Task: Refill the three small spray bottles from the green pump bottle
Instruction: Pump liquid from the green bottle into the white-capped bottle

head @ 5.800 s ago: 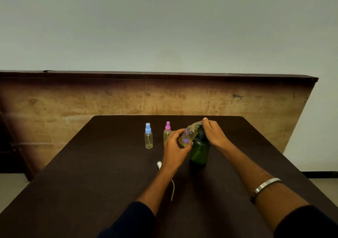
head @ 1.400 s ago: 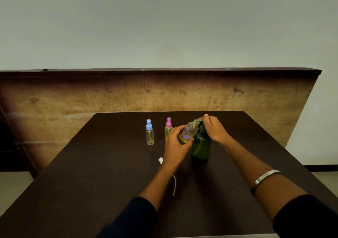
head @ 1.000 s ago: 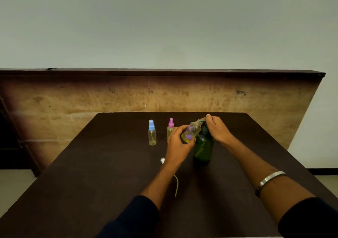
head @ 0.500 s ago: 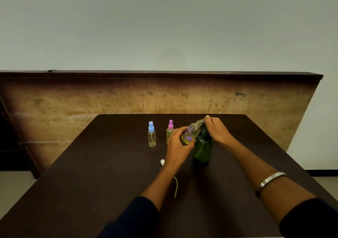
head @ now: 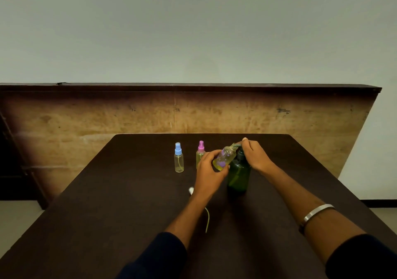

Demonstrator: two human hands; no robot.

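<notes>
I judged filling underway: my left hand (head: 209, 169) gripped the tilted open spray bottle (head: 224, 157) at the green pump bottle (head: 238, 175)'s ten o'clock, my right hand (head: 254, 155) pressing its pump; recapping seemed next.

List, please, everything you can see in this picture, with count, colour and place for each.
green pump bottle: one, dark green, upright mid-table.
uncapped spray bottle: one, clear with yellowish liquid, tilted at the pump spout.
blue-capped spray bottle: one, clear, standing farthest left.
pink-capped spray bottle: one, clear, beside the blue one.
loose spray cap with tube: one, white, lying on the table under the left wrist.
table: one, dark brown.
wooden panel: one, tan, behind the table.
bracelet: one, silver, right wrist.
left hand: holds the tilted bottle.
right hand: on the pump head.
</notes>
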